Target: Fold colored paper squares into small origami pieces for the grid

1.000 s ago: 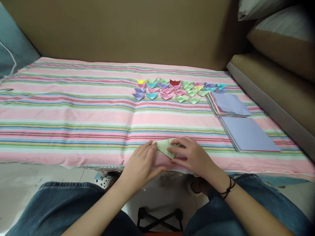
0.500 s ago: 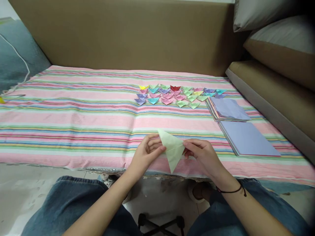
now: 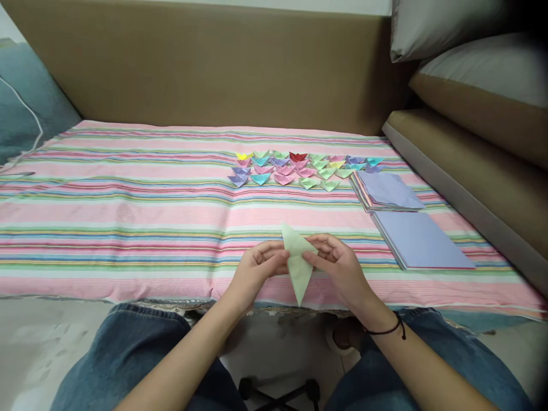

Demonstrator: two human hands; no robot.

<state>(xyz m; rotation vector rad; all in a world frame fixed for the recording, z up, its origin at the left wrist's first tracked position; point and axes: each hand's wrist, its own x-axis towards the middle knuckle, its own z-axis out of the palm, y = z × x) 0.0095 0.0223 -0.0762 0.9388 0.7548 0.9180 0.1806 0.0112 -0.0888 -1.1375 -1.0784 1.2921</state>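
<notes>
A pale green folded paper (image 3: 299, 273) is held up between both hands above the front edge of the striped cloth, one point upward and one downward. My left hand (image 3: 262, 265) pinches its left side between thumb and fingers. On the other side, my right hand (image 3: 336, 262) has its thumb on the front of the paper and its fingers behind, partly hidden. Farther back, several small folded paper boats (image 3: 283, 178) in pink, green, blue, purple, yellow and red lie in rows.
Two stacks of square paper, one rear (image 3: 396, 190) and one front (image 3: 423, 242), lie at the right on the striped cloth (image 3: 111, 217). Brown cushions (image 3: 466, 165) border the right side; a brown backrest (image 3: 205, 68) stands behind. A white cable (image 3: 25, 105) hangs at the far left.
My right hand has moved left and its thumb now lies farther onto the paper. The paper looks narrower and more upright. The whole view has shifted slightly.
</notes>
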